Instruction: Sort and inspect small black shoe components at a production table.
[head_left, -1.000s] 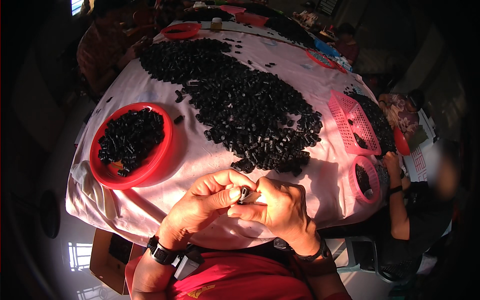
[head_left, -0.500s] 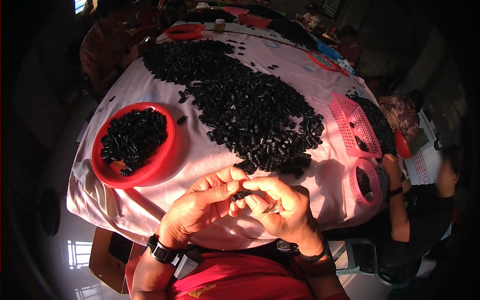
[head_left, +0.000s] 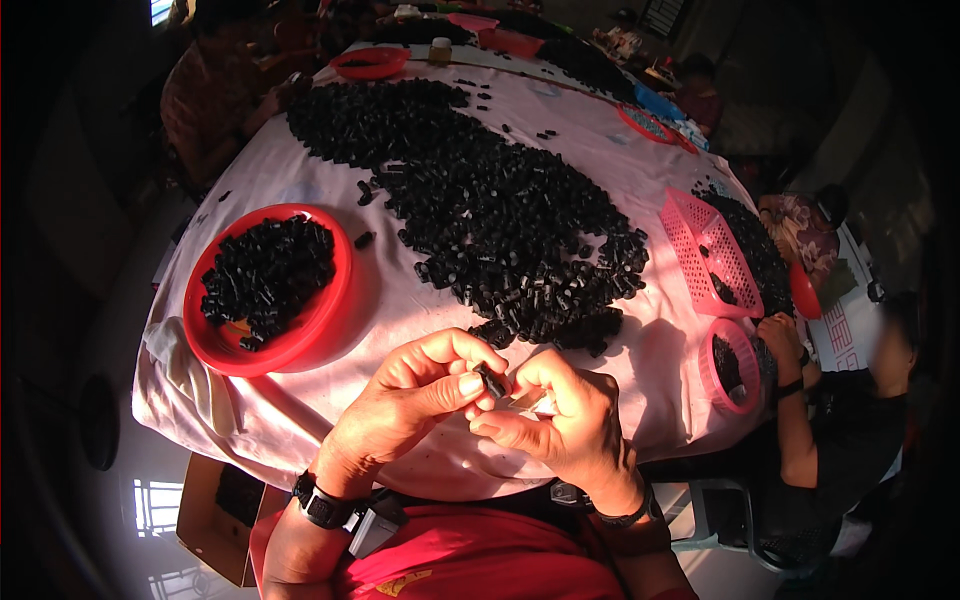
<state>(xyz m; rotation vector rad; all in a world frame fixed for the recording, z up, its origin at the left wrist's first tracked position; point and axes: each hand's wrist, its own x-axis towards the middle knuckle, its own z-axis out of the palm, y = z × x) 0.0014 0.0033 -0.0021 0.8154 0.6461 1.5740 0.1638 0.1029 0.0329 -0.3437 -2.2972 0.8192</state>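
And there it goes: the small black cylindrical piece (head_left: pixel 490 380) has swung round, from lying nearly level half a second ago to a steeper slant. The left hand (head_left: pixel 420 395) has it pinched between thumb and forefinger. The right hand (head_left: pixel 575 415) loosens its contact, thumb now drawn down and away, forefinger close by; whether that tip touches the piece, I can't tell. Between the right thumb and fingers sits a small pale item (head_left: pixel 545 404), its kind unclear. So the left looks to be steadying alone, and handling of this piece seems unfinished. It's up in front of the heap of black pieces (head_left: pixel 510 220) on the cloth-covered counter (head_left: pixel 400 290), the red basin (head_left: pixel 330 320) unchanged at left.
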